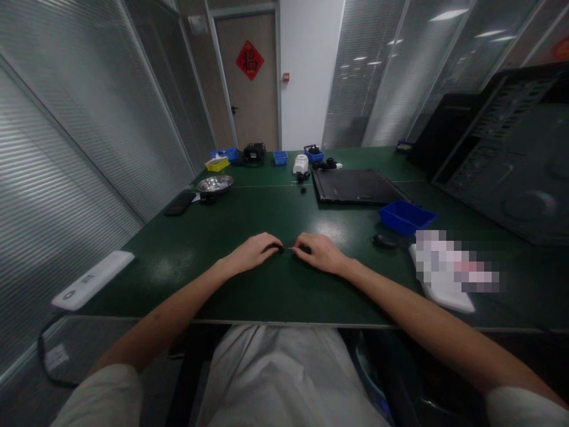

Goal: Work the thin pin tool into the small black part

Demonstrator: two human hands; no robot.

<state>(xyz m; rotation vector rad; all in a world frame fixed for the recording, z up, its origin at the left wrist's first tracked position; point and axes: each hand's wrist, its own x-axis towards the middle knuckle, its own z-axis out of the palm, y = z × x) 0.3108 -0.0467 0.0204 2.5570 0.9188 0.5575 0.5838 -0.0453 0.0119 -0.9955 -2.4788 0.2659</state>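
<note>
blue tray (401, 224) on green table (275, 296)

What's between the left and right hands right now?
The head view shows a small black piece in the left hand, a thin pale tip jutting from the right hand, and a narrow gap over green tabletop between them.

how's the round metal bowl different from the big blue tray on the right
Shape: the metal bowl is round; the blue tray is four-sided.
Colour: the metal bowl is shiny silver, the blue tray a deep blue.
Place: the metal bowl sits farther off on the left, the blue tray nearer on the right.
Shared: both are open-topped and stand upright on the green table.
</note>
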